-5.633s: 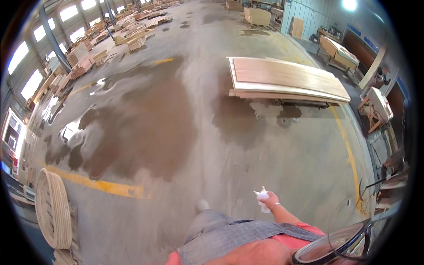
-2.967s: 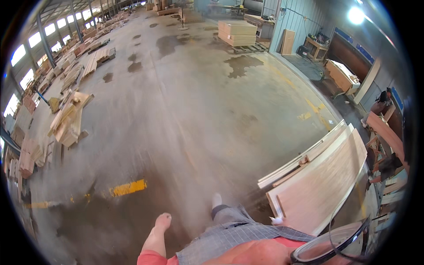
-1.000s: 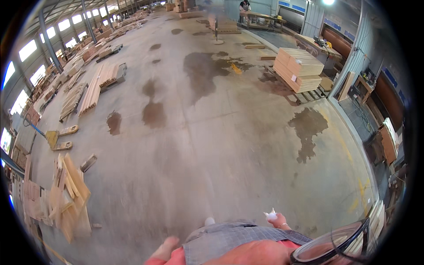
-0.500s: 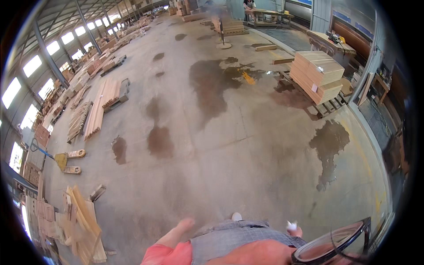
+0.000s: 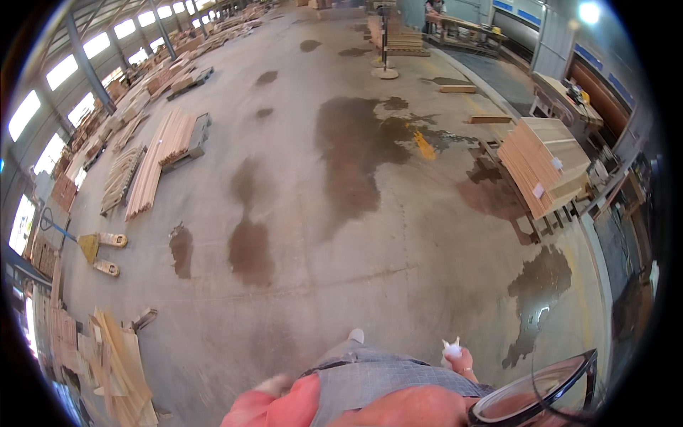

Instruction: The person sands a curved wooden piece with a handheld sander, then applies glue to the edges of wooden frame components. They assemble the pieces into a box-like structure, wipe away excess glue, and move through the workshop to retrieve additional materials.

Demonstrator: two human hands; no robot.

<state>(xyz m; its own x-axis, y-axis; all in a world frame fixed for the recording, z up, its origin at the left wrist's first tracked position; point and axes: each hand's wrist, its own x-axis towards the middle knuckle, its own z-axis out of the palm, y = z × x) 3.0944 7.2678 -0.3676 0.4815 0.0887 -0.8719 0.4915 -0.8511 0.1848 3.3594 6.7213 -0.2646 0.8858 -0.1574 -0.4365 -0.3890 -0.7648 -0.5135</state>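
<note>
My right hand [image 5: 464, 360] is held out at my right side, its fingers closed around a small white, crumpled-looking thing [image 5: 452, 349] with a pointed top. What exactly it is does not show. On the other side, my left hand [image 5: 276, 385] hangs low beside the red sleeve and the grey checked apron [image 5: 377, 377]; it is smeared by motion, so its fingers cannot be read. Nothing is seen in it. One light shoe [image 5: 357, 334] shows ahead of the apron on the concrete floor.
Dark wet patches [image 5: 348, 156] mark the floor ahead. A stack of wooden boards [image 5: 537, 167] stands on a pallet at the right. To the left are long planks [image 5: 160, 164], a yellow pallet jack [image 5: 89, 246] and loose boards [image 5: 117, 363]. A person [image 5: 435, 8] is at a far bench.
The floor and stacks have shifted in view as I step forward. My left hand has swung back toward my body; my right hand has come forward with the white thing.
</note>
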